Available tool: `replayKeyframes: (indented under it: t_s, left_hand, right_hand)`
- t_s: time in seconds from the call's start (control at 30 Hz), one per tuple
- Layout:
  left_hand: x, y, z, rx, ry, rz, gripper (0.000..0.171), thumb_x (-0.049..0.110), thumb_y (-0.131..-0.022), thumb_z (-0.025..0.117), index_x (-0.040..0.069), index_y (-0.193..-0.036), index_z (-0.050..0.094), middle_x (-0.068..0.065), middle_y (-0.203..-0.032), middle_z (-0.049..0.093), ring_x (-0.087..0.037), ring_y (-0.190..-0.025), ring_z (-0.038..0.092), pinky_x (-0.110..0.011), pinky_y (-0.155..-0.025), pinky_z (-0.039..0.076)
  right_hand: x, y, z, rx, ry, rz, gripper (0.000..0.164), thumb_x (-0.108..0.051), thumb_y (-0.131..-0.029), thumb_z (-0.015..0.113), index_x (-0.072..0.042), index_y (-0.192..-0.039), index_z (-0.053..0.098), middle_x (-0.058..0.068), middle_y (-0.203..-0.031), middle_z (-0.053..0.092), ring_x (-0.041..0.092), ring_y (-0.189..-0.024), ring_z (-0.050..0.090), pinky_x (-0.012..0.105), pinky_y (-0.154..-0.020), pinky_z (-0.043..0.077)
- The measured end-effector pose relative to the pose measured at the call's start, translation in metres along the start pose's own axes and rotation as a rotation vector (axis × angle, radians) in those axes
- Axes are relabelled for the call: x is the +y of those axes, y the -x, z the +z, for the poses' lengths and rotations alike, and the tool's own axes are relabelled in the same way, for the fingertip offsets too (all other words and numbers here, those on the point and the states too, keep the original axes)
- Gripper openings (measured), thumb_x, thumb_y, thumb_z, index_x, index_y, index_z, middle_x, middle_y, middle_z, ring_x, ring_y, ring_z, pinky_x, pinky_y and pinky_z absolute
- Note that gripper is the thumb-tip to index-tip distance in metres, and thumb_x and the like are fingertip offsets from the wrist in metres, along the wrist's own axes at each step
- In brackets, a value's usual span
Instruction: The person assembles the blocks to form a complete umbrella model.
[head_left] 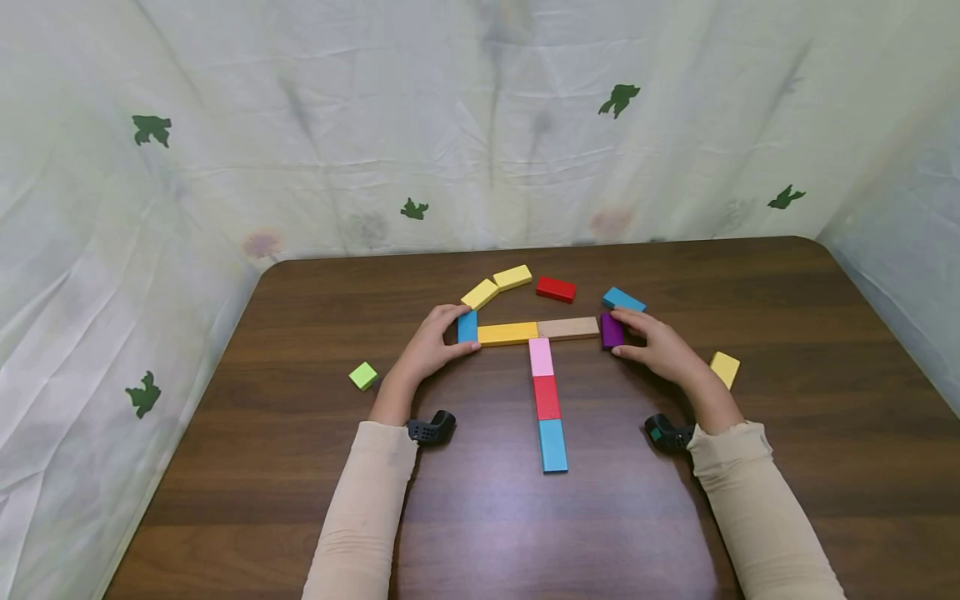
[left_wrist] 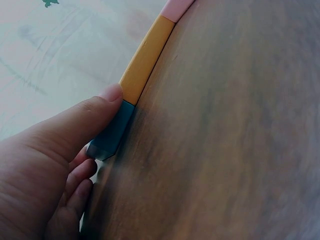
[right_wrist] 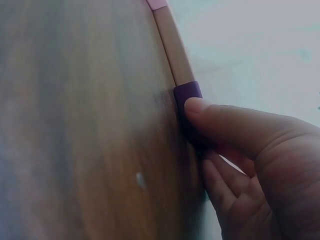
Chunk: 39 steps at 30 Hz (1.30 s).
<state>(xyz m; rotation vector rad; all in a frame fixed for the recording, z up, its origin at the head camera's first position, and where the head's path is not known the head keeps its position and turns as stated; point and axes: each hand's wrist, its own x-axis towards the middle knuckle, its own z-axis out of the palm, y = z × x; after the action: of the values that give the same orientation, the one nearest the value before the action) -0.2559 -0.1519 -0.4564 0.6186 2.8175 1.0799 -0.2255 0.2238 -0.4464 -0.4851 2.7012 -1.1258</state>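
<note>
Between thumb and fingers, my left hand [head_left: 434, 343] pinches a blue block [head_left: 467, 327] by its two ends. That block stands at the left end of a flat row made of an orange-yellow block [head_left: 507, 334] and a plain wooden block [head_left: 568, 328]. At the row's right end my right hand [head_left: 657, 346] pinches a purple block [head_left: 611, 331], also seen beside the thumb in the right wrist view. Below the row's middle runs a column: a pink block [head_left: 541, 357], a red block [head_left: 547, 397] and a light-blue block [head_left: 552, 446].
Behind the row lie two pale-yellow blocks [head_left: 512, 277], a second red block [head_left: 556, 289] and another blue block [head_left: 623, 299]. A green cube [head_left: 363, 376] sits left of the left hand. A yellow block [head_left: 724, 369] is beside the right wrist. A pale curtain [head_left: 480, 125] hangs behind the table.
</note>
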Motion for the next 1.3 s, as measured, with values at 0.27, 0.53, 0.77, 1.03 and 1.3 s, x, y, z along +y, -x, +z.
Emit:
replayKeyframes:
  t_s: [0.27,0.53,0.77,1.03,1.3]
  left_hand:
    - [0.0,-0.001,0.0,0.0,0.002,0.004,0.069,0.041,-0.077,0.068,0.012,-0.134,0.042,-0.011,-0.131,0.038,-0.024,-0.12,0.035,-0.04,-0.099,0.028]
    - [0.002,0.0,0.0,-0.005,0.001,0.0,0.069,0.039,-0.077,0.068,0.011,-0.134,0.042,-0.012,-0.131,0.037,-0.025,-0.12,0.035,-0.04,-0.099,0.028]
    - [0.003,0.0,0.0,-0.004,0.004,-0.001,0.069,0.04,-0.077,0.069,0.011,-0.134,0.042,-0.012,-0.13,0.038,-0.025,-0.119,0.035,-0.04,-0.099,0.028]
    - [0.003,0.001,-0.002,-0.005,0.007,-0.001,0.069,0.039,-0.077,0.069,0.011,-0.134,0.042,-0.012,-0.131,0.037,-0.025,-0.119,0.035,-0.04,-0.099,0.029]
    - [0.004,0.002,-0.002,-0.004,0.012,0.005,0.07,0.038,-0.077,0.069,0.01,-0.134,0.042,-0.013,-0.131,0.037,-0.026,-0.12,0.035,-0.041,-0.098,0.029]
  right_hand:
    - [0.001,-0.006,0.0,0.019,-0.015,-0.028,0.055,-0.012,-0.086,0.061,0.0,-0.135,0.038,0.02,-0.142,0.026,0.037,-0.123,0.033,0.046,-0.097,0.031]
    - [-0.001,-0.009,0.003,0.077,0.007,-0.076,0.048,-0.007,-0.086,0.06,0.002,-0.13,0.044,0.018,-0.14,0.031,0.034,-0.127,0.027,0.046,-0.097,0.031]
    - [-0.002,-0.01,0.006,0.117,0.046,-0.073,0.045,-0.008,-0.086,0.061,-0.001,-0.129,0.048,0.015,-0.139,0.035,0.036,-0.127,0.028,0.049,-0.098,0.028]
    - [-0.004,-0.012,0.008,0.123,0.056,-0.075,0.044,-0.008,-0.086,0.06,-0.002,-0.129,0.048,0.014,-0.138,0.036,0.035,-0.128,0.026,0.05,-0.099,0.025]
    - [-0.005,-0.013,0.01,0.113,0.054,-0.056,0.045,-0.007,-0.087,0.059,-0.003,-0.13,0.047,0.012,-0.14,0.034,0.034,-0.129,0.024,0.05,-0.099,0.024]
